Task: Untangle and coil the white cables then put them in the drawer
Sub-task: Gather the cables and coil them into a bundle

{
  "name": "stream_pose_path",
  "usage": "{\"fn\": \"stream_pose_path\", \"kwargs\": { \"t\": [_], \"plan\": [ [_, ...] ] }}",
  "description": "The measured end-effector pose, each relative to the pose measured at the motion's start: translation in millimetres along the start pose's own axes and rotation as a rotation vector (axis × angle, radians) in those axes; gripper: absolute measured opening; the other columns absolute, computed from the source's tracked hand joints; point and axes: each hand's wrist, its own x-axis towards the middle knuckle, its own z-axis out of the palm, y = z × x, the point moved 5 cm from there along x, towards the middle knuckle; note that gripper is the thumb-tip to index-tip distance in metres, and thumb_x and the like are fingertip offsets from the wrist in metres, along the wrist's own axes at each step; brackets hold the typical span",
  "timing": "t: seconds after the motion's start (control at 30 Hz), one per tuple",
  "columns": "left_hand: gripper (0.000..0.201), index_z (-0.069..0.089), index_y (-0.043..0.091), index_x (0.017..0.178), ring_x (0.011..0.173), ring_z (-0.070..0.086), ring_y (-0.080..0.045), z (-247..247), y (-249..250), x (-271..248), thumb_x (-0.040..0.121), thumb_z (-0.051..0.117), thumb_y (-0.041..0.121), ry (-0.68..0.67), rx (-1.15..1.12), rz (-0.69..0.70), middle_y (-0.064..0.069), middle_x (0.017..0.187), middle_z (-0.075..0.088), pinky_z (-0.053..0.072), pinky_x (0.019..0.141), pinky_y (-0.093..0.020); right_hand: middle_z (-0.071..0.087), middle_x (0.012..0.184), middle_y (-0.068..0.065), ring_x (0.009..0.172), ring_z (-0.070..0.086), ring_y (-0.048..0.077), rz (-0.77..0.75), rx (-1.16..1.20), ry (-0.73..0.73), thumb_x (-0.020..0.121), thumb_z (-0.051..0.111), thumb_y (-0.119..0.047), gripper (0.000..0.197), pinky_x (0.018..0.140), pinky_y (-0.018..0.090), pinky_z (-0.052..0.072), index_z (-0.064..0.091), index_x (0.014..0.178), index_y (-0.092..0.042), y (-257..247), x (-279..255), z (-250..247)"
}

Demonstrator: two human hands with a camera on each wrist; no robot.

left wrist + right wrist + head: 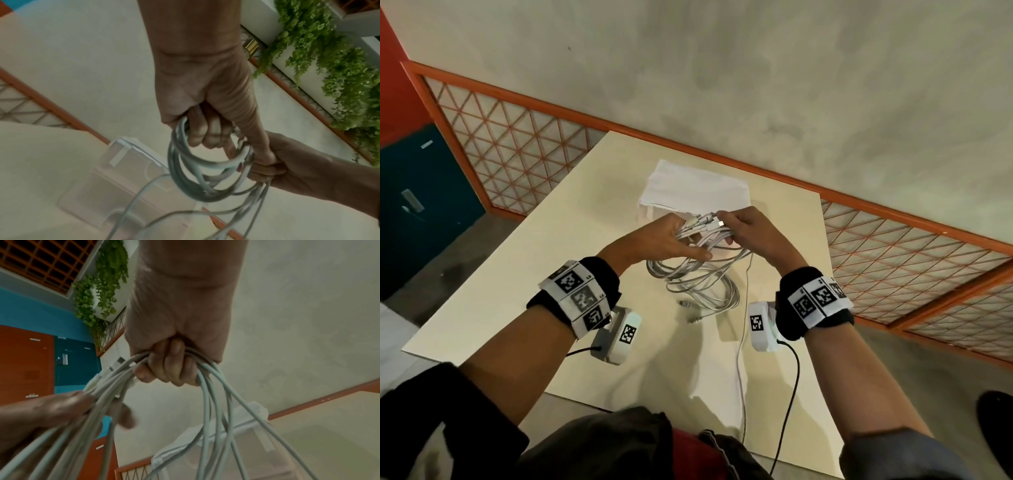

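Note:
A bundle of white cables (702,274) hangs in loose loops above the cream table (500,291). My left hand (671,240) grips the top of the bundle from the left, its fingers curled round the strands (185,142). From the right, my right hand (750,229) holds the same bundle, fingers wrapped round several cables (207,374). Several plugs (705,219) stick up between the two hands. One long white cable (741,359) trails down over the table's near edge. The clear plastic drawer unit (695,188) stands just behind the hands.
An orange-framed lattice railing (517,137) runs behind the table. A teal cabinet (421,205) stands at the far left. Black leads (791,394) run from the wrist cameras toward my body. Green hanging plants (339,65) show in the wrist views.

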Motion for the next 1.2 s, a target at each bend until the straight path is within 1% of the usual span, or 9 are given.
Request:
{"fn": "stream_pose_path", "kwargs": {
  "t": [0.2, 0.33, 0.43, 0.53, 0.67, 0.77, 0.97, 1.03, 1.2],
  "plan": [
    [0.024, 0.057, 0.015, 0.065, 0.031, 0.040, 0.003, 19.7, 5.1, -6.4, 0.084, 0.068, 0.007, 0.048, -0.145, 0.014, 0.014, 0.033, 0.045, 0.029, 0.039, -0.006, 0.044, 0.042, -0.011, 0.040, 0.035, 0.003, -0.027, 0.023, 0.026, 0.098, 0.050, -0.034, 0.053, 0.055, 0.026, 0.033, 0.049, 0.057, -0.001, -4.4, 1.1, -3.5],
    [0.022, 0.062, 0.016, 0.069, 0.031, 0.033, 0.000, 15.2, 14.9, -5.8, 0.091, 0.059, 0.018, 0.113, -0.164, 0.070, 0.011, 0.034, 0.042, 0.025, 0.037, -0.010, 0.041, 0.048, -0.008, 0.044, 0.036, 0.006, -0.013, 0.258, 0.051, 0.099, 0.043, -0.044, 0.054, 0.049, 0.019, 0.031, 0.047, 0.062, -0.005, 1.6, -4.9, -5.3],
    [0.029, 0.066, 0.009, 0.072, 0.035, 0.029, -0.003, 0.2, 25.9, -6.0, 0.093, 0.057, 0.026, 0.219, -0.176, 0.125, 0.006, 0.043, 0.038, 0.024, 0.038, -0.014, 0.038, 0.041, -0.006, 0.047, 0.042, 0.015, 0.046, 0.393, 0.070, 0.099, 0.031, -0.054, 0.062, 0.057, 0.026, 0.038, 0.047, 0.055, -0.013, 14.7, -4.4, 0.7],
    [0.034, 0.066, 0.002, 0.075, 0.048, 0.042, -0.014, -11.6, 38.2, -10.1, 0.093, 0.057, 0.029, 0.291, -0.186, 0.202, -0.011, 0.055, 0.046, 0.032, 0.051, -0.021, 0.030, 0.035, -0.003, 0.041, 0.038, 0.015, 0.085, 0.561, 0.001, 0.103, 0.018, -0.045, 0.068, 0.065, 0.031, 0.040, 0.035, 0.045, -0.015, 24.4, -1.1, 19.1],
    [0.028, 0.057, 0.011, 0.068, 0.033, 0.039, 0.002, -30.9, 54.9, -21.8, 0.095, 0.052, 0.018, 0.370, -0.215, 0.283, 0.012, 0.038, 0.046, 0.029, 0.040, -0.008, 0.036, 0.036, -0.002, 0.046, 0.047, 0.018, 0.126, 0.583, -0.104, 0.104, 0.007, -0.038, 0.070, 0.075, 0.030, 0.046, 0.029, 0.042, -0.016, 36.4, -6.0, 39.9],
    [0.029, 0.058, 0.013, 0.068, 0.034, 0.031, -0.001, -45.1, 48.8, -25.8, 0.095, 0.053, 0.020, 0.442, -0.264, 0.298, 0.011, 0.038, 0.039, 0.025, 0.038, -0.011, 0.030, 0.036, -0.003, 0.041, 0.037, 0.021, 0.211, 0.578, -0.036, 0.103, 0.019, -0.043, 0.066, 0.062, 0.025, 0.050, 0.030, 0.044, -0.015, 46.4, -5.9, 39.0],
    [0.024, 0.062, 0.010, 0.066, 0.031, 0.039, 0.001, -71.0, -17.3, -22.8, 0.084, 0.069, 0.024, 0.502, -0.054, -0.023, 0.010, 0.037, 0.046, 0.026, 0.036, -0.008, 0.039, 0.043, -0.003, 0.034, 0.032, 0.008, 0.274, 0.103, 0.365, 0.092, 0.055, -0.042, 0.052, 0.043, 0.022, 0.029, 0.050, 0.051, -0.010, 38.5, -11.2, -20.4],
    [0.028, 0.061, 0.012, 0.059, 0.038, 0.044, 0.001, -76.0, -45.2, -24.6, 0.068, 0.083, 0.026, 0.391, 0.085, -0.192, 0.009, 0.044, 0.050, 0.030, 0.039, -0.007, 0.043, 0.050, 0.005, 0.043, 0.038, 0.011, 0.224, -0.093, 0.420, 0.090, 0.060, -0.037, 0.046, 0.046, 0.021, 0.030, 0.057, 0.059, -0.003, 27.1, -12.6, -38.0],
    [0.047, 0.067, 0.009, 0.091, 0.064, 0.049, -0.014, -51.0, -63.6, -37.4, 0.061, 0.085, 0.040, 0.071, 0.166, -0.324, 0.001, 0.067, 0.051, 0.034, 0.057, -0.021, 0.056, 0.066, 0.004, 0.070, 0.047, 0.025, 0.262, -0.478, 0.346, 0.081, 0.065, -0.033, 0.023, 0.065, 0.028, 0.034, 0.064, 0.070, -0.012, 2.2, -14.7, -30.2]
  ]
}}
